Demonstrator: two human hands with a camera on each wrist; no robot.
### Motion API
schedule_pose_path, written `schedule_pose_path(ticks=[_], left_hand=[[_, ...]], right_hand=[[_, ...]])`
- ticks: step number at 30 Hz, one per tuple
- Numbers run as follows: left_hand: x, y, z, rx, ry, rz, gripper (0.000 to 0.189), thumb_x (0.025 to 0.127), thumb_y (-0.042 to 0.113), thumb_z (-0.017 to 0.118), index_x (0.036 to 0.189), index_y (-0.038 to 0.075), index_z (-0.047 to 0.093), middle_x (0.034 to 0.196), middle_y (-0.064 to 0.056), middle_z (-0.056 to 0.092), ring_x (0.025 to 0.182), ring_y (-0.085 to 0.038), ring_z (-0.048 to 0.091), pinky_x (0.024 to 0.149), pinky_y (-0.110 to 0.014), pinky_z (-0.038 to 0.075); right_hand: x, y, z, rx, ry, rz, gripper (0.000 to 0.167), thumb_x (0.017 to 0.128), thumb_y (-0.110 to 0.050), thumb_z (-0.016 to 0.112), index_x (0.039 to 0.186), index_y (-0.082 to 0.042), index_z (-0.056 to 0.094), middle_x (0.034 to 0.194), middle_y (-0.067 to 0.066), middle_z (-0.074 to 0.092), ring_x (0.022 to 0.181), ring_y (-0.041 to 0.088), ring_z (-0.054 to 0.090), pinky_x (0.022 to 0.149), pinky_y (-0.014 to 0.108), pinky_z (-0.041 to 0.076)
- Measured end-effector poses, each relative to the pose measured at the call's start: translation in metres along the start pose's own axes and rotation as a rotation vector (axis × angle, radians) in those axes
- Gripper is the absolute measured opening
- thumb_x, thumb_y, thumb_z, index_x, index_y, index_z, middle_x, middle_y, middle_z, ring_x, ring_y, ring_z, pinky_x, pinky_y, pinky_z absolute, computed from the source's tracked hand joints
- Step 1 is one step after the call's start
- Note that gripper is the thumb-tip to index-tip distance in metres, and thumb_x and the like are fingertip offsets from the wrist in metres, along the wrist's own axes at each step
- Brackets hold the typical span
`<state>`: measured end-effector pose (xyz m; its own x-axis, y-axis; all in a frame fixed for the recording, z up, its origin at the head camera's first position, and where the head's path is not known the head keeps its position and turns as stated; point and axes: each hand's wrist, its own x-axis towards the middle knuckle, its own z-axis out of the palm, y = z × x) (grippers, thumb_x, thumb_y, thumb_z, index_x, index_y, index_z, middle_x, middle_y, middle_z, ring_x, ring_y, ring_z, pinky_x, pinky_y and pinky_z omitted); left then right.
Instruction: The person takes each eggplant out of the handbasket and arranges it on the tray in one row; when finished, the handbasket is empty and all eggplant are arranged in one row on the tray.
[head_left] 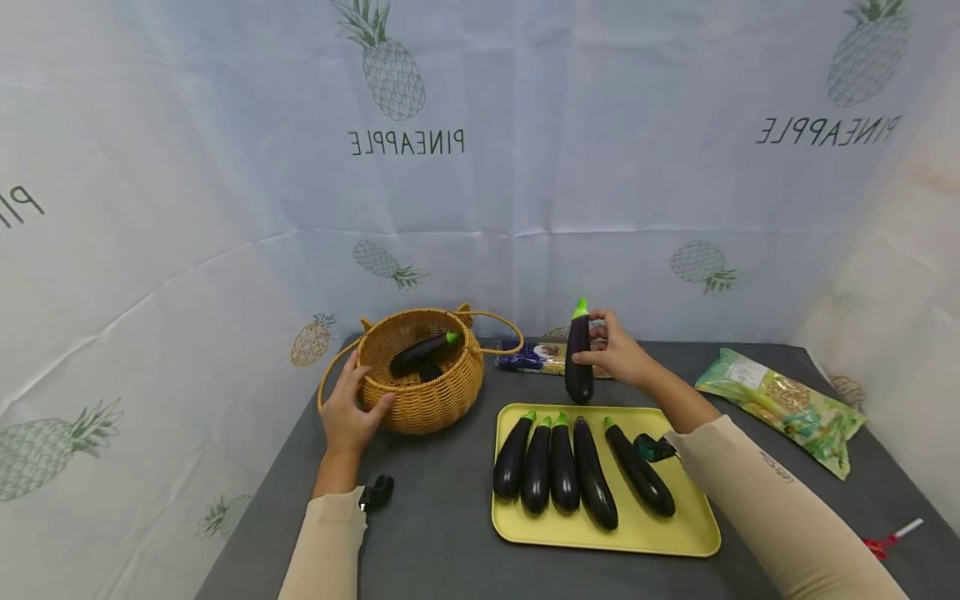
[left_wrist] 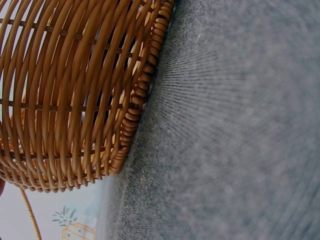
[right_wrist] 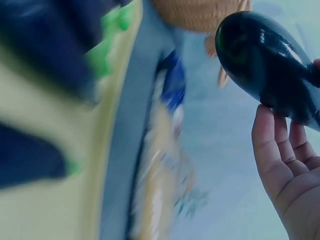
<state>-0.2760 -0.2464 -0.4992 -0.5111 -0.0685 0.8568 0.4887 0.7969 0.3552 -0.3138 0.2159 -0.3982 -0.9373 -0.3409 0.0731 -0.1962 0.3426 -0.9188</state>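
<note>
My right hand (head_left: 621, 354) grips an eggplant (head_left: 578, 367) by its side, above the far edge of the yellow tray (head_left: 667, 540). The eggplant hangs nearly upright, green stem up; in the right wrist view its rounded dark end (right_wrist: 265, 60) faces the camera. Several more eggplants (head_left: 564, 467) lie side by side on the tray. Against the left front of the wicker basket (head_left: 431, 407) rests my left hand (head_left: 351, 414), fingers spread along the wall near the rim. Inside the basket an eggplant (head_left: 422, 353) lies over another dark one, partly hidden. The left wrist view shows mostly basket weave (left_wrist: 65, 95).
Behind the tray lies a blue and yellow packet (head_left: 528, 357), partly hidden by the held eggplant. A green bag (head_left: 783, 404) sits at the right. A red and white item (head_left: 888, 540) lies near the right edge. Looped handles (head_left: 498, 318) stick out from the basket.
</note>
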Motion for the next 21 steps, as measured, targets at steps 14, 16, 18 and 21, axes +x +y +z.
schedule_pose_path(ticks=[14,16,18,21], left_hand=[[0.002,-0.002,-0.001,-0.004,-0.042,-0.024,0.080,0.080,0.078,0.052,0.120,0.010,0.064,0.148,-0.003,0.046,0.113,-0.040,0.058,0.069,-0.057,0.048],[0.002,-0.002,-0.001,-0.009,-0.036,-0.025,0.081,0.080,0.079,0.051,0.120,0.010,0.064,0.148,-0.002,0.046,0.116,-0.039,0.057,0.070,-0.058,0.048],[0.002,-0.003,-0.001,-0.011,-0.036,-0.026,0.081,0.080,0.079,0.051,0.120,0.010,0.064,0.148,0.000,0.046,0.116,-0.039,0.057,0.069,-0.057,0.048],[0.001,-0.002,-0.001,-0.012,-0.044,-0.030,0.081,0.080,0.079,0.050,0.120,0.010,0.064,0.148,0.001,0.045,0.116,-0.038,0.057,0.069,-0.056,0.048]], right_hand=[[-0.089,0.071,-0.060,-0.109,0.038,0.147,0.088,0.091,-0.021,0.070,0.147,0.001,0.006,0.128,0.038,0.038,0.102,0.041,0.057,0.064,0.047,0.054],[-0.096,0.076,-0.060,-0.131,0.030,0.156,0.089,0.091,-0.023,0.071,0.146,0.002,0.006,0.127,0.037,0.038,0.100,0.039,0.058,0.064,0.046,0.053],[-0.101,0.080,-0.056,-0.132,0.016,0.164,0.089,0.091,-0.024,0.071,0.146,0.002,0.005,0.127,0.037,0.038,0.099,0.037,0.058,0.065,0.045,0.053],[-0.106,0.085,-0.047,-0.106,0.007,0.172,0.089,0.090,-0.022,0.071,0.145,0.002,0.006,0.126,0.036,0.040,0.099,0.035,0.058,0.064,0.043,0.053]])
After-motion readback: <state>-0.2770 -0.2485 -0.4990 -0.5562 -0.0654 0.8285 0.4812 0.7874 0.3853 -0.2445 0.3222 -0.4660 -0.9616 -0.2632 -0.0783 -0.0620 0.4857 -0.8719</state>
